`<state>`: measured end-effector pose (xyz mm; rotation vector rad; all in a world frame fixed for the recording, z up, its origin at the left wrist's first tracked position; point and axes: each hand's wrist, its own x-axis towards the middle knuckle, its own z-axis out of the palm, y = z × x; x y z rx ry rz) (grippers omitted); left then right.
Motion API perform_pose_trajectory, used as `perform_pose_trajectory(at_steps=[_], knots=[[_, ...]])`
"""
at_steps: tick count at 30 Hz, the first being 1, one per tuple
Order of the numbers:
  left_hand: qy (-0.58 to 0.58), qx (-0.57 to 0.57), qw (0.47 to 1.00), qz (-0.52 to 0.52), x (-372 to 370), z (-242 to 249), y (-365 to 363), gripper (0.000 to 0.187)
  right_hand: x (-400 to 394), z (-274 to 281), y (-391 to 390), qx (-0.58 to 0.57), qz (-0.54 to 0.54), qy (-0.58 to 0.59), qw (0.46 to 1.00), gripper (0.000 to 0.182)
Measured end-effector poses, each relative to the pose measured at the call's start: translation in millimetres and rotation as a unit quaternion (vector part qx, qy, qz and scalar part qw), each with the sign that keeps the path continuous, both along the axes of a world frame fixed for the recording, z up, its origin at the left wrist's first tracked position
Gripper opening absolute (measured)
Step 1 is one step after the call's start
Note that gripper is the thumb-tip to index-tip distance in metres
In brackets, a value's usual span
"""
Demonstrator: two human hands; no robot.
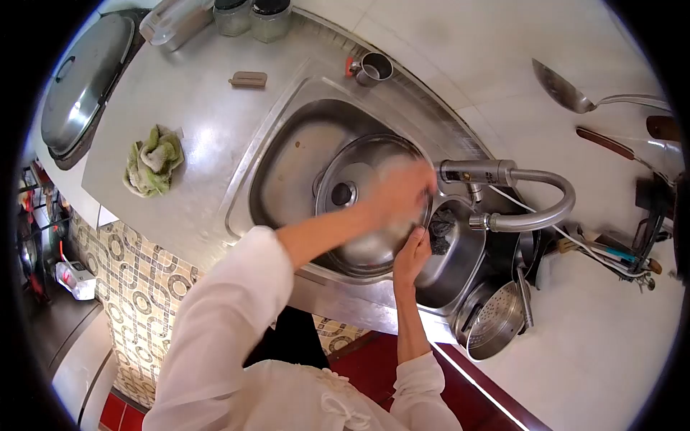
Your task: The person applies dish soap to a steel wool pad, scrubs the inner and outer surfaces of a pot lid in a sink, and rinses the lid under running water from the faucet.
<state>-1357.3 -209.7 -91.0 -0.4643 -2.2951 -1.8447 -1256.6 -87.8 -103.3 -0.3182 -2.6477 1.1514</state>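
A round shiny metal lid or pan [359, 244], with a dark round spot on it, lies tilted in the large sink basin [277, 172]; which of the two it is, I cannot tell. My left hand [406, 188] reaches across its right part, smeared by motion, so its fingers and anything in them are unclear. At the lower right rim, my right hand [412, 255] grips the edge, thumb on top. Just right of my hands a dark crumpled scrubber [441, 233] sits in the small basin [463, 251].
The curved faucet [535, 197] overhangs the small basin. A steel cup [375, 69] stands behind the sink. On the left counter lie a green cloth [154, 161] and a brown object [249, 80]. A perforated pan [496, 320] is at the right; utensils [640, 237] hang beyond.
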Motion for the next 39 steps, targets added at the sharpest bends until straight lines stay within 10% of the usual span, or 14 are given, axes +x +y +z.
perform_pose_trajectory(at_steps=[5,11,19,22,23,25,34,39], knots=[[-0.090,0.159,0.981,-0.058,27.1,17.3,-6.2,0.031,7.0,5.3,6.4,-0.021,0.002,-0.009,1.000,0.035],[0.319,-0.181,0.897,-0.248,-8.2,18.7,-32.2,0.032,12.7,3.6,5.3,0.024,0.046,0.046,0.998,0.030],[0.202,-0.284,0.925,-0.153,-62.9,-31.5,-118.0,0.031,15.3,-14.3,10.3,0.035,0.072,0.033,0.996,0.028],[0.293,-0.199,0.890,-0.288,-46.8,4.9,-86.9,0.027,4.4,7.5,-4.1,0.041,0.091,-0.038,0.994,0.030],[0.190,-0.414,0.806,-0.377,-30.9,35.8,-53.7,0.018,-1.8,9.5,-9.6,0.058,0.107,-0.078,0.990,0.029],[0.354,-0.293,0.834,-0.305,-17.6,20.6,-56.1,0.011,1.5,-9.4,-3.5,0.054,0.108,-0.053,0.991,0.030],[0.130,-0.255,0.947,-0.145,-58.2,-57.5,-159.2,0.020,14.4,-10.1,19.3,0.060,0.065,-0.045,0.995,0.029],[0.125,-0.248,0.946,-0.167,-46.6,-15.7,-124.3,0.017,-22.2,27.3,1.2,0.056,0.126,-0.068,0.988,0.028]])
